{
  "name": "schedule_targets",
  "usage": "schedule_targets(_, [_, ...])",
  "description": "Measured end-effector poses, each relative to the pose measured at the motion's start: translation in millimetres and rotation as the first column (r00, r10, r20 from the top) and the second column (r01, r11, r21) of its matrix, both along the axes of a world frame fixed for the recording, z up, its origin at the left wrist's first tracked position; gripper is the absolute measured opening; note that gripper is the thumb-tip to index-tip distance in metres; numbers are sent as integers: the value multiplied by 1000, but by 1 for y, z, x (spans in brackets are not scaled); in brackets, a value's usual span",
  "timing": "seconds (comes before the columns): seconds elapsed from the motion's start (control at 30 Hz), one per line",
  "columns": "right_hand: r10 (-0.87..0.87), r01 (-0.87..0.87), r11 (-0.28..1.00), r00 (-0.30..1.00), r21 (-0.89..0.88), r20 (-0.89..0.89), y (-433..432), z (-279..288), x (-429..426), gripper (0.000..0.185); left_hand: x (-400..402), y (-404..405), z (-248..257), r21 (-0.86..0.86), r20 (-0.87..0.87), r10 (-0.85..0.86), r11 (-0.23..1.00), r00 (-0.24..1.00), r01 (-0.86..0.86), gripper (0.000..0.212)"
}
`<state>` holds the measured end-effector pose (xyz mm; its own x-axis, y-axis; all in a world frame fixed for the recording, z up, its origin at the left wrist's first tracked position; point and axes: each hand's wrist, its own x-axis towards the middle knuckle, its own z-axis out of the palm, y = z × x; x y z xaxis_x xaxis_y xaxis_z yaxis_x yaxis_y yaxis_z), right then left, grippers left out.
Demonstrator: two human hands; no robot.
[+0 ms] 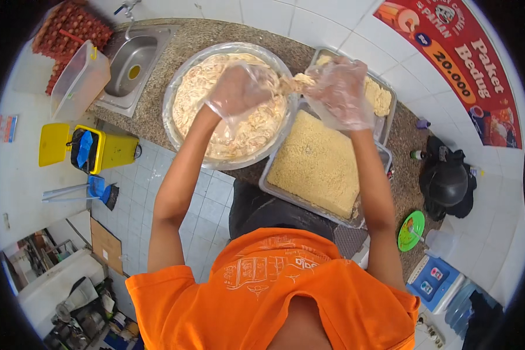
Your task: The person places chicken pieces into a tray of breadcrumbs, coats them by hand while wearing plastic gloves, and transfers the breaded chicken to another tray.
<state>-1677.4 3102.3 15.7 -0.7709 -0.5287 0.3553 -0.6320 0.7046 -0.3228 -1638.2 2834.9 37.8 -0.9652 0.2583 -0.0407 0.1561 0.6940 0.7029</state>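
Note:
A large round metal bowl (170, 127) holds pale, wet battered pieces, seemingly meat. Over its right half is my left hand (244, 89) in a clear plastic glove, its fingertips near a stringy coated piece (299, 82); whether they grip it is unclear. My right hand (339, 92), gloved alike, has its fingers closed around the right end of that piece, above the gap between bowl and trays. Below it, a rectangular tray (284, 197) is filled with yellowish crumbs (315, 162). Behind my right hand, a metal tray (390, 118) carries several crumbed pieces (377, 97).
A steel sink (131, 65) and a clear plastic box (81, 81) lie left of the bowl, near stacked egg trays (72, 33). On the right side of the counter are a green plate (411, 231) and a black helmet (447, 183). A yellow bin (113, 148) stands on the floor.

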Motion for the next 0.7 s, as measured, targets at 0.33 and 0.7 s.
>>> schedule_targets(0.33, [-281, 78, 889, 871, 451, 403, 111, -89, 62, 27, 10, 156, -184, -289, -66, -485, 846, 872, 448, 38])
schedule_targets(0.7, [-440, 475, 854, 447, 209, 779, 146, -231, 241, 43, 146, 199, -240, 86, 704, -196, 978, 682, 192, 56])
